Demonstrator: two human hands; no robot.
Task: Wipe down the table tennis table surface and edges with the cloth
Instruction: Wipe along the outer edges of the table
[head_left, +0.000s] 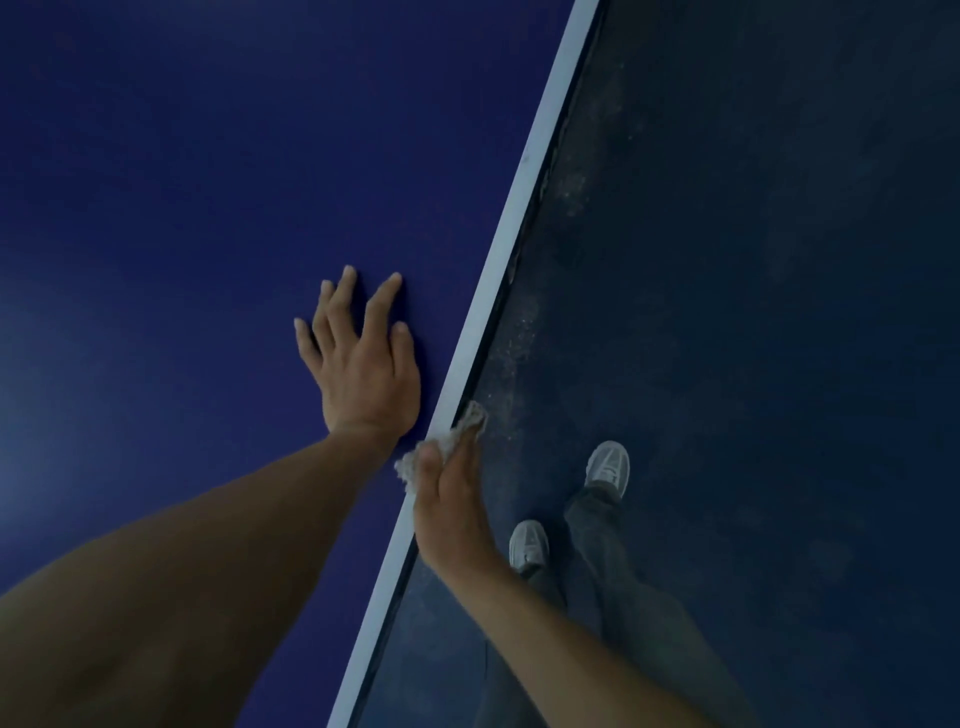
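The blue table tennis table (182, 208) fills the left of the head view, with its white edge line (524, 176) running diagonally from top right to bottom centre. My left hand (363, 358) rests flat on the blue surface with fingers spread, just inside the edge. My right hand (452, 499) presses a small white cloth (441, 447) against the side of the table's edge, thumb over the top and fingers along the outer side. Most of the cloth is hidden under the hand.
A dark, dusty floor (753, 260) lies right of the table edge. My two feet in pale shoes (605, 467) (529, 545) and dark trousers stand close beside the table.
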